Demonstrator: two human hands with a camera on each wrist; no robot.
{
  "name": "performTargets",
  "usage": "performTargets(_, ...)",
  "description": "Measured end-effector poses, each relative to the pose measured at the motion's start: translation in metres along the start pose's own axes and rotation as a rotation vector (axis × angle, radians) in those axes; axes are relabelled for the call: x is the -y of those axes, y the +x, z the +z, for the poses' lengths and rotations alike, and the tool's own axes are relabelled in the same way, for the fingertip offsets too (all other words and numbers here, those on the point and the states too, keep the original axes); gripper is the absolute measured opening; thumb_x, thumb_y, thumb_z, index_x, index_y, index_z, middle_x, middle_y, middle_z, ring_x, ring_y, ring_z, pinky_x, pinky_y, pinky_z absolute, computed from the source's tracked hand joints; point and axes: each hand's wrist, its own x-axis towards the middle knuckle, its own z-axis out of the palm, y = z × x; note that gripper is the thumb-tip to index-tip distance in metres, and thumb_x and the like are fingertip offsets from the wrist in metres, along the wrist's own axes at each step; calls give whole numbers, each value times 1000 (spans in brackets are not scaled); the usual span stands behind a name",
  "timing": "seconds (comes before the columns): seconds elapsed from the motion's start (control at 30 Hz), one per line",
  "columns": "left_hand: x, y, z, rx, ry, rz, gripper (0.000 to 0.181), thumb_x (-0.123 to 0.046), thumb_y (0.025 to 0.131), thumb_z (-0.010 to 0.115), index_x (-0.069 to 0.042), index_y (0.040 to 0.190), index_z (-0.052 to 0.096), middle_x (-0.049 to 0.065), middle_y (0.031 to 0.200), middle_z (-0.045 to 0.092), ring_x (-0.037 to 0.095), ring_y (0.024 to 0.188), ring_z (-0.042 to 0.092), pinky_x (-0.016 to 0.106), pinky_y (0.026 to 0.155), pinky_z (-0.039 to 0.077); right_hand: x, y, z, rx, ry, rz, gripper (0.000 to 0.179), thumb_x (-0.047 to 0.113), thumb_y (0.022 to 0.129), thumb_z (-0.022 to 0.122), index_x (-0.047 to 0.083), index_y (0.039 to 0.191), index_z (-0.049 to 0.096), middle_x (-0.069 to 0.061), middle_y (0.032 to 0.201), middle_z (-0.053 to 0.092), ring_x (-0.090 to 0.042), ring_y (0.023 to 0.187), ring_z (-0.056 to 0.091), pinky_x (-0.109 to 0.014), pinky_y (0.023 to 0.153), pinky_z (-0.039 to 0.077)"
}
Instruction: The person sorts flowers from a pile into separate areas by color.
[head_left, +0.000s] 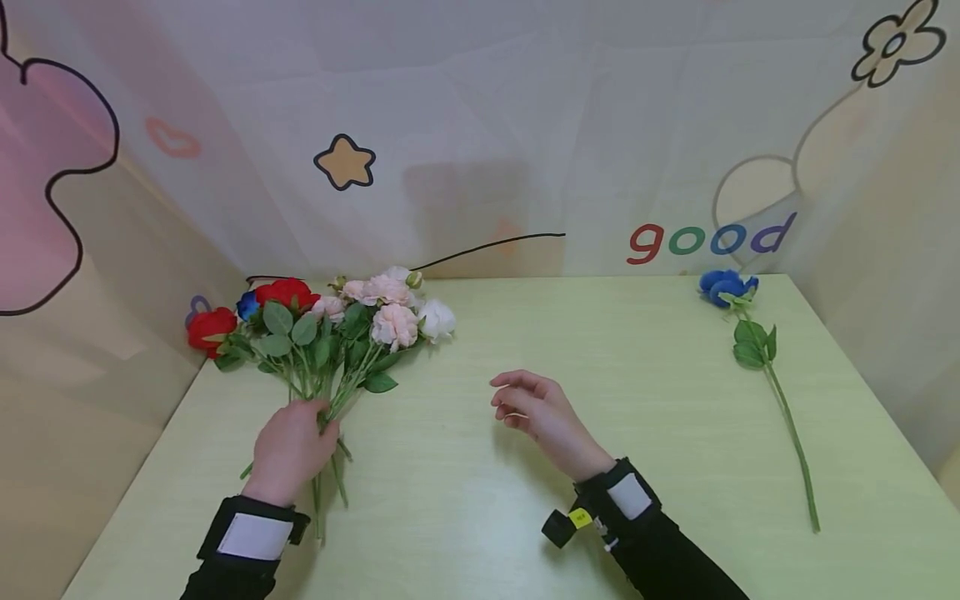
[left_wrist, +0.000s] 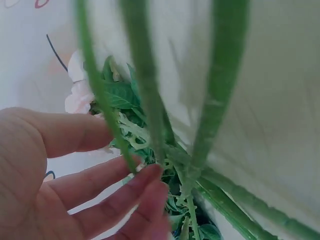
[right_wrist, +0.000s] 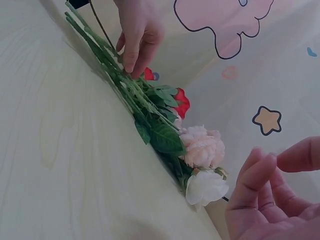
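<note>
On the left of the table lies a bunch of flowers (head_left: 341,333) with red, blue, pale pink and white blooms, green leaves and long stems. My left hand (head_left: 294,450) is at the stems below the leaves, its fingers and thumb bent about them. Close up in the left wrist view, the fingertips (left_wrist: 152,177) touch several green stems (left_wrist: 150,75). My right hand (head_left: 543,417) hovers over the middle of the table, fingers loosely bent and holding nothing. In the right wrist view its thumb and forefinger nearly meet, beyond the white bloom (right_wrist: 206,187).
A single blue flower (head_left: 727,287) with a long leafy stem (head_left: 795,433) lies along the right side of the pale table (head_left: 600,333). Behind the table hangs a printed cloth (head_left: 487,108) with a star and the word "good".
</note>
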Motion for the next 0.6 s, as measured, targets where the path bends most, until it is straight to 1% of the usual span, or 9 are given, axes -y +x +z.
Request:
performTargets(0.07,-1,-1,1,-32,-32,12,31,-10,85,63,9,109,64,28,97,63,38,79,61,48,60,49,0,0,-1,-2,0,4,24,12,97,51,-1,116,56,-10,91,59,-20,82,56,-31,79,50)
performTargets(0.13,-2,-1,3,-64,-79,17,31,-8,85,63,10,110,63,28,97,61,35,76,60,47,60,49,0,0,-1,-2,-1,9,23,11,97,50,-1,116,56,-10,92,59,-20,83,56,-31,79,50)
performTargets(0.23,-2,-1,6,-94,-162,14,33,-6,86,62,9,115,61,26,98,60,26,69,58,38,54,48,1,-1,-2,0,-6,17,23,11,97,50,-1,116,56,-13,94,58,-20,83,56,-32,80,50)
performTargets(0.3,-4,-2,8,-89,-234,-4,33,-7,87,62,8,117,60,25,96,62,22,64,59,33,50,46,1,-1,-3,2,-13,20,24,11,97,51,-1,116,56,-13,94,58,-20,83,56,-31,80,50)
performTargets(0.4,-5,-2,9,-42,-335,-33,35,-10,90,60,6,121,58,23,98,65,19,61,62,29,47,46,0,-2,-4,7,-16,28,27,12,96,52,-3,118,54,-13,93,59,-20,82,56,-31,79,49)
performTargets(0.47,-7,-2,10,-4,-409,-66,42,-13,92,60,6,128,52,23,100,65,19,60,64,29,47,47,-1,-2,-5,9,-16,34,30,13,96,52,-5,119,53,-14,94,59,-20,81,56,-30,78,49)
performTargets(0.53,-7,-1,11,40,-487,-110,55,-15,93,59,7,139,37,23,106,63,20,63,65,29,50,49,-2,-2,-5,11,-15,40,32,13,96,53,-7,121,52,-16,95,59,-19,81,56,-29,77,49)
performTargets(0.6,-7,0,12,77,-584,-167,70,-17,94,59,4,147,18,23,110,59,21,66,65,30,55,52,-2,-2,-5,8,-15,44,32,13,96,52,-7,121,51,-19,97,58,-19,80,56,-29,77,49)
